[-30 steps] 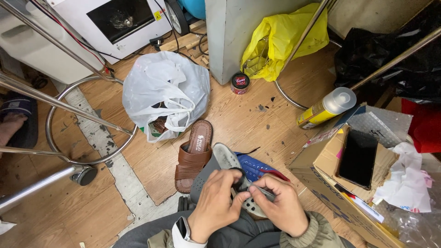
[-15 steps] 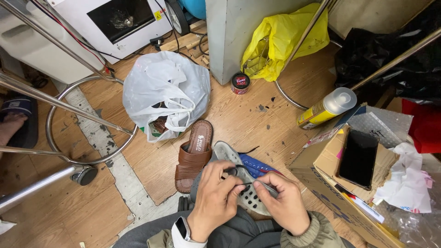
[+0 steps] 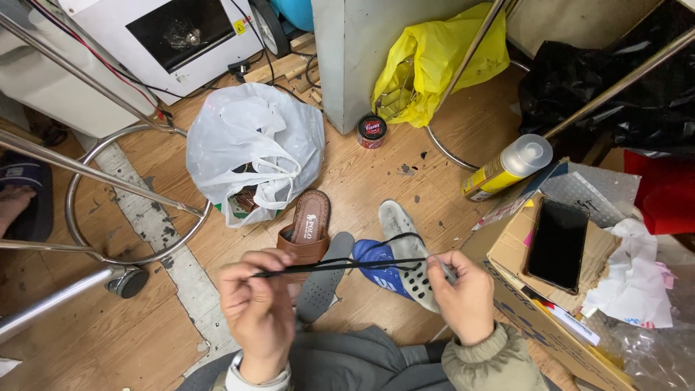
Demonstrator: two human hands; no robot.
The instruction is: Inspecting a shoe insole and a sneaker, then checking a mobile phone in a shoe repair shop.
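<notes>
My left hand (image 3: 259, 313) and my right hand (image 3: 463, 297) are held apart over my lap, each pinching an end of a thin black shoelace (image 3: 347, 265) pulled taut between them. Below the lace a blue and white sports shoe (image 3: 394, 262) lies on the wooden floor, sole partly up. A grey perforated insole (image 3: 322, 286) rests beside it. A brown leather sandal (image 3: 306, 226) lies just beyond the insole.
A white plastic bag (image 3: 253, 148) with items sits ahead left, a yellow bag (image 3: 434, 61) at the back, a small round tin (image 3: 372, 131) between. A yellow spray can (image 3: 507, 166) and a cardboard box (image 3: 536, 318) holding a black phone (image 3: 557, 245) stand right. Chrome stool legs (image 3: 108, 181) cross left.
My hands were together on the shoe in my lap; now they have spread apart, drawing the black lace out straight, and the shoe lies on the floor below.
</notes>
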